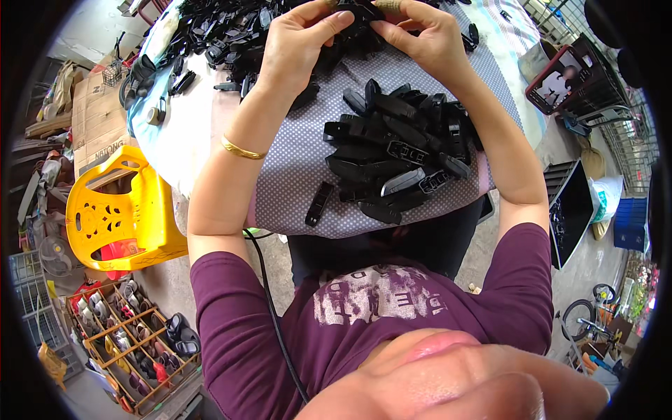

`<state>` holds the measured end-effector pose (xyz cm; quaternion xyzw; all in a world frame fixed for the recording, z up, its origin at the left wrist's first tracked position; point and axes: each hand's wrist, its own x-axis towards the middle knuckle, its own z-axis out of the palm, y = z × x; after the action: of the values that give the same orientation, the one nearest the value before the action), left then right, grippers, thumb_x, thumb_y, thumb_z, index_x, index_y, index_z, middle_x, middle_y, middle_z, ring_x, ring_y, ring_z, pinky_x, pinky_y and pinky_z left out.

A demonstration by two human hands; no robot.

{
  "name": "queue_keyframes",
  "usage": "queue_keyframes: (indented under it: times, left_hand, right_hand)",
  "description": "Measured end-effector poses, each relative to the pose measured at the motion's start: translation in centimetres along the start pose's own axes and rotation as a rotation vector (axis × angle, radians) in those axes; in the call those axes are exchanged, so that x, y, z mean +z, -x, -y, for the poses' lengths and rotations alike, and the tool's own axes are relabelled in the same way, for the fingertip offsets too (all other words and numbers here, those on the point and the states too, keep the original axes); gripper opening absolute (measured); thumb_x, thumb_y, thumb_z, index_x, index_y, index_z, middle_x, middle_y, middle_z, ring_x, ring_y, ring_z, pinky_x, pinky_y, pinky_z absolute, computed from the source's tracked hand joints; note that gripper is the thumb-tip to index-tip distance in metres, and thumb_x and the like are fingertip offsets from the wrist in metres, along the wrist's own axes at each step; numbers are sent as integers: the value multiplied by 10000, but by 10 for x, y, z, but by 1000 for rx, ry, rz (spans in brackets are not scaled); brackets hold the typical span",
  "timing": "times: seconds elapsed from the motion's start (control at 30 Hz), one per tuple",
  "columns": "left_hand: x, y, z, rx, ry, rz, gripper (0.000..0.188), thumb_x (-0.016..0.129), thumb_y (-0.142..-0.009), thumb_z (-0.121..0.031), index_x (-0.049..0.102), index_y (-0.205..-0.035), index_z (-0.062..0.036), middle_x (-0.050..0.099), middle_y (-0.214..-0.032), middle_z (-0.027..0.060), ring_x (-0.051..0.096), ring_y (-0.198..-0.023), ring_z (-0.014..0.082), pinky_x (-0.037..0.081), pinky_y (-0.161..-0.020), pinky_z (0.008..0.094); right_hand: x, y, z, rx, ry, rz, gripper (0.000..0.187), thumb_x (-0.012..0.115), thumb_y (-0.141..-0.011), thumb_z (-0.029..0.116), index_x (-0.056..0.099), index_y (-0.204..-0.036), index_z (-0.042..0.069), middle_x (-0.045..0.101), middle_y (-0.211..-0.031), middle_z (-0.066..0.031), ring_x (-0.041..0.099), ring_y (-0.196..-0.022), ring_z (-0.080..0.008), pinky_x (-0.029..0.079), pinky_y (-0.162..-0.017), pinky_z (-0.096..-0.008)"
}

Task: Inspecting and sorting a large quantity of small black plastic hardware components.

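Note:
At the far side of the table, my left hand (297,52) and my right hand (432,47) are closed on a small black plastic part (359,15), one from each side. Tan covers wrap a finger of each hand. The part's exact shape is hard to make out against the dark heap behind it. A pile of similar black plastic pieces (399,140), long and buckle-like, lies between my forearms on the dotted cloth (290,164). One loose piece (319,204) rests apart, left of that pile. Beyond my left hand spreads a larger heap of black pieces (224,42).
A yellow plastic chair (129,210) stands left of the table, near flattened cardboard (105,115). On the right are a phone (558,80) propped up and a black crate (565,213). A black cable (269,301) runs down my front. Lower left stands a shoe rack (129,329).

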<state>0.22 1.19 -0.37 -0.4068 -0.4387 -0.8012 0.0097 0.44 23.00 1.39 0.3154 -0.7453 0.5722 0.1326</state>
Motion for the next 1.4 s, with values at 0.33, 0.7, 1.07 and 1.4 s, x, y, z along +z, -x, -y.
queue_keyframes:
  times: [0.33,0.7,1.07,1.4]
  left_hand:
    - [17,-2,-9,-301,-394,-503,323,746,-932,-24,722,-1254,-22,747,-1031,-4,625,-804,42,484,-700,184]
    - [15,-2,0,-295,-257,-451,277,675,-990,-40,703,-1259,20,747,-1099,46,677,-952,96,527,-845,203]
    - [31,-14,-4,173,-124,109,291,668,-971,4,686,-1258,44,744,-990,78,688,-853,125,550,-767,219]
    - [94,12,-36,114,-1040,492,401,854,-771,-126,751,-1156,-88,714,-1084,79,675,-923,267,567,-811,373]
  right_hand:
    - [0,5,18,-89,162,-22,257,768,-868,63,741,-1109,-21,679,-829,-48,635,-692,-96,513,-623,-262]
    - [4,0,5,-207,480,-51,462,824,-879,362,712,-1166,18,718,-897,-92,674,-800,-149,543,-738,-288]
    - [-16,-13,15,-35,303,447,321,730,-976,192,710,-1233,1,764,-1015,-71,697,-905,-99,557,-847,-260]
    - [-56,-64,-100,226,900,136,256,682,-810,232,797,-971,71,756,-936,-191,747,-890,-323,579,-827,-420]
